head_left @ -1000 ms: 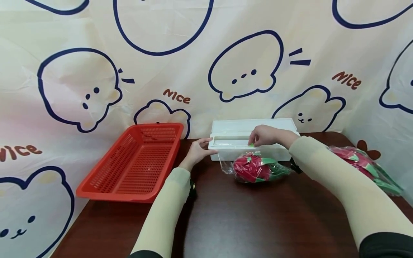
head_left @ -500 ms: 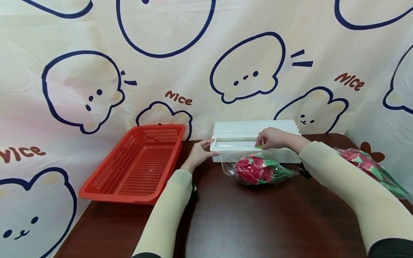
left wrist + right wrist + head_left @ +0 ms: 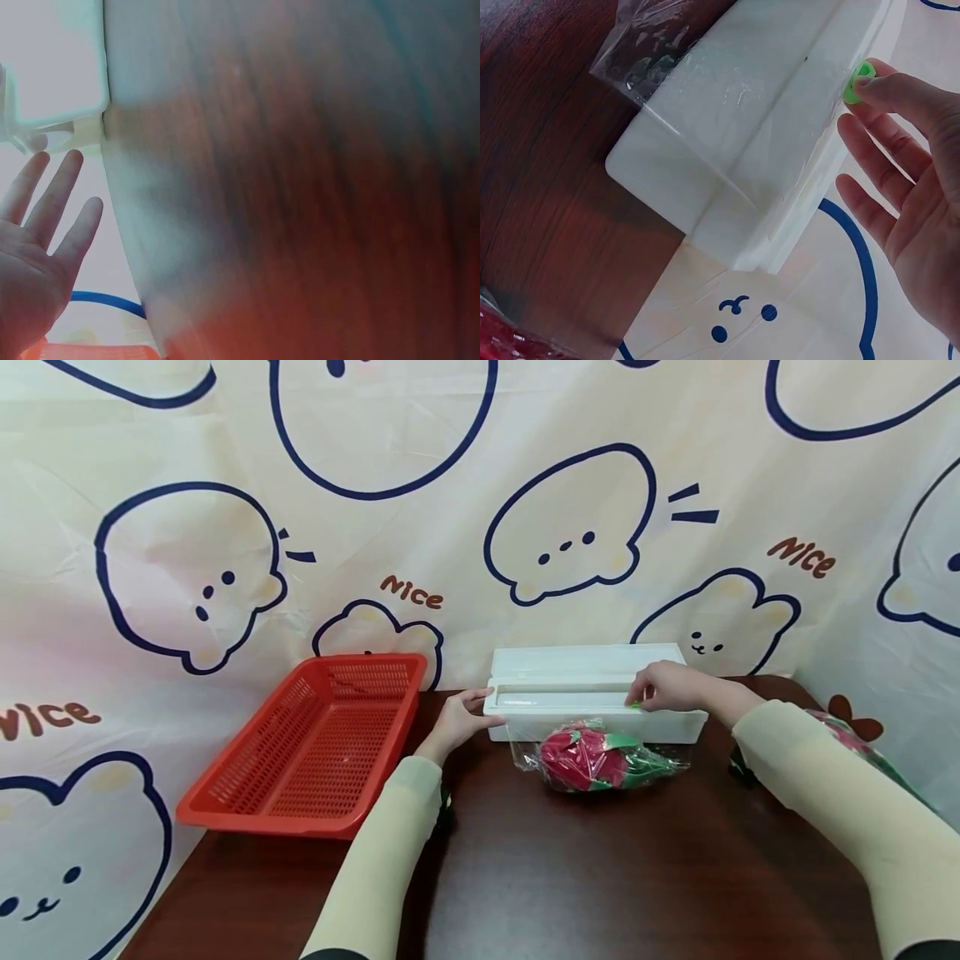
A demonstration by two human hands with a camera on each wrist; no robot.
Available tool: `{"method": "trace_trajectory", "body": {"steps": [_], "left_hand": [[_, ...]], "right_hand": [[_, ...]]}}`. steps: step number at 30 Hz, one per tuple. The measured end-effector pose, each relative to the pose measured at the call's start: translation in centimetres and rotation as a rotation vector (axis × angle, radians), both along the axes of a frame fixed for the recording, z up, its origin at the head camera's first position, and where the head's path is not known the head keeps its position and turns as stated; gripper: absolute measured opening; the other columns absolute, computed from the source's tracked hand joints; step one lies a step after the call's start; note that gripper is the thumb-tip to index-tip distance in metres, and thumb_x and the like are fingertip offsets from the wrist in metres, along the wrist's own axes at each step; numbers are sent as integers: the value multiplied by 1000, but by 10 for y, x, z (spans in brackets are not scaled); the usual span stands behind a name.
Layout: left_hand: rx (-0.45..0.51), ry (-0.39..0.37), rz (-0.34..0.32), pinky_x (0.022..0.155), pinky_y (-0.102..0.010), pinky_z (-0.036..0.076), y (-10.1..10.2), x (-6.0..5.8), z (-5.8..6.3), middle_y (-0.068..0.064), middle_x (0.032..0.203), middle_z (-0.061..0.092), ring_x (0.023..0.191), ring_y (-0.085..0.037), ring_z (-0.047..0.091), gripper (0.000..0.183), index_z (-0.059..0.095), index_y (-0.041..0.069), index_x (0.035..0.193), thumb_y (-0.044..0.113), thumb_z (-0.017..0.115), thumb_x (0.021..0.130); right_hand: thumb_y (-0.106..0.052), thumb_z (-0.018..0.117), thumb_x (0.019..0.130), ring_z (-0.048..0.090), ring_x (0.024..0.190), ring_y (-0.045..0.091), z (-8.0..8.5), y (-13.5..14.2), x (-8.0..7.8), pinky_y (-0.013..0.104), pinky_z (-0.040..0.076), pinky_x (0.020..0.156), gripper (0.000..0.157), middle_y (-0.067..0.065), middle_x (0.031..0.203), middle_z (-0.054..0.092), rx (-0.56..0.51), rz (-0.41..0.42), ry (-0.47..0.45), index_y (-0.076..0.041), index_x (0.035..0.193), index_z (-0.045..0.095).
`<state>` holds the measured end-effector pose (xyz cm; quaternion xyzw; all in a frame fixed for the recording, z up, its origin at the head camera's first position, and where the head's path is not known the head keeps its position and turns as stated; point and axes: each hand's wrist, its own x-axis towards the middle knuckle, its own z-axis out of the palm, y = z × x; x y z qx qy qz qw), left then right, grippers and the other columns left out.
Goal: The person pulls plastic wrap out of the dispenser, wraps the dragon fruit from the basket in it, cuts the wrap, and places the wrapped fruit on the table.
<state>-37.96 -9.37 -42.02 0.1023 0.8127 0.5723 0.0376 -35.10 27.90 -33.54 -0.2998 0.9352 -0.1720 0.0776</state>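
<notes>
A white cling film box stands at the back of the table with its lid raised. My left hand grips its left end between thumb and index finger; the other fingers are stretched out in the left wrist view. My right hand pinches a small green slide cutter on the box's top, towards the right end. In front of the box lies a red and green dragon fruit with clear film over it. A loose sheet of cling film hangs along the box's side in the right wrist view.
To the left sits a red perforated plastic basket. Another dragon fruit lies at the table's right side, mostly hidden behind my right sleeve. A printed cloth hangs behind the dark wooden table.
My right hand has slid the green cutter rightward along the box, from near its middle towards its right end. My left hand has stayed at the left end.
</notes>
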Motion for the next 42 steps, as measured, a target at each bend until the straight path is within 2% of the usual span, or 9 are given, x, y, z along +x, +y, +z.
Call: {"method": "trace_trajectory", "body": {"steps": [10, 16, 29, 37, 42], "left_hand": [[15, 8, 1, 92, -36, 50, 2, 1, -4, -12, 125, 63, 113, -21, 60, 61, 62, 10, 131, 15, 85, 75], [-10, 3, 0, 93, -36, 49, 1, 2, -4, -11, 126, 63, 114, -21, 60, 61, 61, 10, 132, 17, 85, 76], [-19, 7, 2, 93, -36, 49, 1, 1, -3, -12, 126, 63, 112, -22, 61, 60, 60, 9, 132, 17, 84, 77], [-42, 3, 12, 93, -35, 49, 1, -1, -1, -11, 128, 62, 113, -21, 60, 62, 60, 11, 132, 22, 85, 77], [-26, -6, 12, 94, -37, 49, -1, 0, 0, -10, 127, 63, 113, -21, 60, 61, 61, 13, 132, 21, 85, 76]], "right_hand": [[1, 67, 87, 58, 77, 16, -6, 15, 2, 31, 50, 66, 16, 2, 88, 70, -33, 28, 4, -5, 98, 77], [2, 68, 86, 59, 81, 15, -7, 17, 2, 32, 51, 70, 18, 0, 91, 70, -12, 23, 11, -6, 99, 77], [3, 68, 86, 55, 77, 17, -1, 16, -3, 32, 49, 68, 18, 3, 93, 69, -11, -12, -69, -7, 99, 77], [0, 68, 87, 54, 78, 18, -1, 18, 0, 32, 49, 68, 18, 3, 94, 69, -11, -41, -65, -7, 101, 76], [0, 68, 86, 54, 77, 18, 1, 17, 1, 32, 49, 67, 18, 1, 92, 68, 1, -36, -42, -7, 100, 76]]}}
